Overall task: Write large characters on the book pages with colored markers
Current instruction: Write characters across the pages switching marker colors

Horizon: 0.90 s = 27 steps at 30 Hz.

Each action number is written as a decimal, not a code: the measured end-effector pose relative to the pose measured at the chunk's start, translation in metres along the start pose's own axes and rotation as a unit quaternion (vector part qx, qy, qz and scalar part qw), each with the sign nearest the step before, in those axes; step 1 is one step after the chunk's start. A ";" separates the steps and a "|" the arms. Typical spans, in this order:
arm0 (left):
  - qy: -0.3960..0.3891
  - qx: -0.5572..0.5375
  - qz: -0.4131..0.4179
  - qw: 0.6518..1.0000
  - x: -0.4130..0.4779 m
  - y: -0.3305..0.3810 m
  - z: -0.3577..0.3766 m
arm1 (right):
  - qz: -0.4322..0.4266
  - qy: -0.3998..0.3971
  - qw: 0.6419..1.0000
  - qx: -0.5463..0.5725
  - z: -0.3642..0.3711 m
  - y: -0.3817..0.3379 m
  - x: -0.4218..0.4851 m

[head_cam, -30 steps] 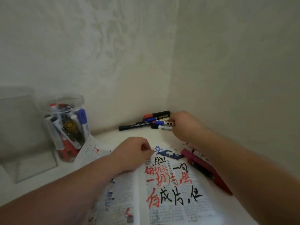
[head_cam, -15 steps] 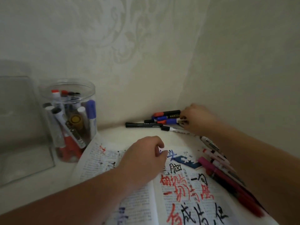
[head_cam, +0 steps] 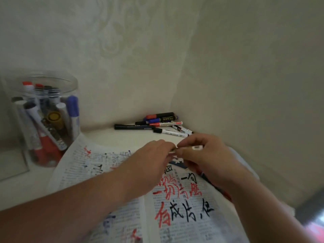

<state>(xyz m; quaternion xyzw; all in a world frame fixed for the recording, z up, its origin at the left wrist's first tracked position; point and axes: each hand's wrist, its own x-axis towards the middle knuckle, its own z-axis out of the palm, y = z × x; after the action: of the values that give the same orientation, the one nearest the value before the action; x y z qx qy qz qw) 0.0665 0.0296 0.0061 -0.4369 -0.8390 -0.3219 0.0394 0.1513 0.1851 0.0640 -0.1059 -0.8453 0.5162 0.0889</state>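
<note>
Head camera looks forward and down, close over the book [head_cam: 192, 230].

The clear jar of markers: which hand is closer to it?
Left. The left hand is right of the jar, over the book; the right hand lies farther right, both pinching one white marker.

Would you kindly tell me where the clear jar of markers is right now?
In the head view, the jar stands far left on the table, near the wall, beside the open book's top left corner.
</note>
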 end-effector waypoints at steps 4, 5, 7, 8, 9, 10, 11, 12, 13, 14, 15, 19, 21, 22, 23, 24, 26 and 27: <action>-0.036 -0.074 0.029 0.996 -0.007 -0.001 -0.002 | -0.017 0.020 0.987 0.158 0.014 0.015 -0.016; -0.051 -0.080 0.038 0.995 -0.008 -0.002 -0.002 | -0.023 0.027 0.989 0.147 0.019 0.018 -0.021; -0.060 -0.080 0.060 0.993 -0.009 -0.005 -0.001 | -0.023 0.036 0.990 0.138 0.027 0.020 -0.027; -0.056 -0.079 0.070 0.993 -0.008 -0.007 -0.001 | -0.021 0.040 0.988 0.146 0.030 0.021 -0.028; -0.049 -0.079 0.077 0.993 -0.008 -0.008 -0.001 | -0.022 0.045 0.986 0.157 0.031 0.021 -0.029; -0.044 -0.080 0.079 0.993 -0.007 -0.009 -0.001 | -0.024 0.049 0.985 0.165 0.032 0.021 -0.028; -0.037 -0.084 0.079 0.993 -0.007 -0.009 -0.002 | -0.027 0.051 0.984 0.171 0.033 0.022 -0.028; -0.028 -0.085 0.079 0.993 -0.006 -0.008 -0.003 | -0.032 0.051 0.982 0.179 0.032 0.024 -0.027; -0.018 -0.085 0.081 0.993 -0.005 -0.008 -0.003 | -0.037 0.052 0.981 0.185 0.032 0.025 -0.027; -0.011 -0.083 0.082 0.993 -0.005 -0.007 -0.003 | -0.037 0.059 0.980 0.188 0.031 0.026 -0.027; -0.008 -0.084 0.079 0.993 -0.004 -0.006 -0.004 | -0.032 0.075 0.978 0.192 0.031 0.029 -0.026; -0.048 -0.076 0.024 0.996 -0.006 0.001 -0.004 | 0.010 0.202 0.937 0.285 0.017 0.028 -0.018; -0.069 -0.065 0.005 0.995 -0.007 -0.001 -0.005 | 0.008 0.212 0.926 0.313 0.003 0.025 -0.020; -0.074 -0.057 0.002 0.996 -0.006 -0.004 -0.005 | -0.001 0.188 0.933 0.307 -0.004 0.025 -0.024; -0.079 -0.044 0.003 0.996 -0.005 -0.006 -0.005 | -0.009 0.153 0.943 0.295 -0.010 0.026 -0.030; -0.085 -0.024 0.008 0.996 -0.005 -0.008 -0.005 | -0.014 0.109 0.954 0.279 -0.014 0.027 -0.040; -0.094 0.019 0.017 0.995 -0.004 -0.009 -0.002 | -0.011 -0.011 0.967 0.253 -0.021 0.034 -0.059; -0.097 0.035 0.019 0.994 -0.004 -0.010 0.000 | 0.000 -0.076 0.967 0.244 -0.023 0.038 -0.069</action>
<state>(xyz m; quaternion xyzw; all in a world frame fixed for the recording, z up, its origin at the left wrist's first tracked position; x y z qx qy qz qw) 0.0613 0.0233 -0.0003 -0.4800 -0.8414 -0.2475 -0.0207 0.2271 0.2031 0.0376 -0.0416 -0.6979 0.7134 0.0476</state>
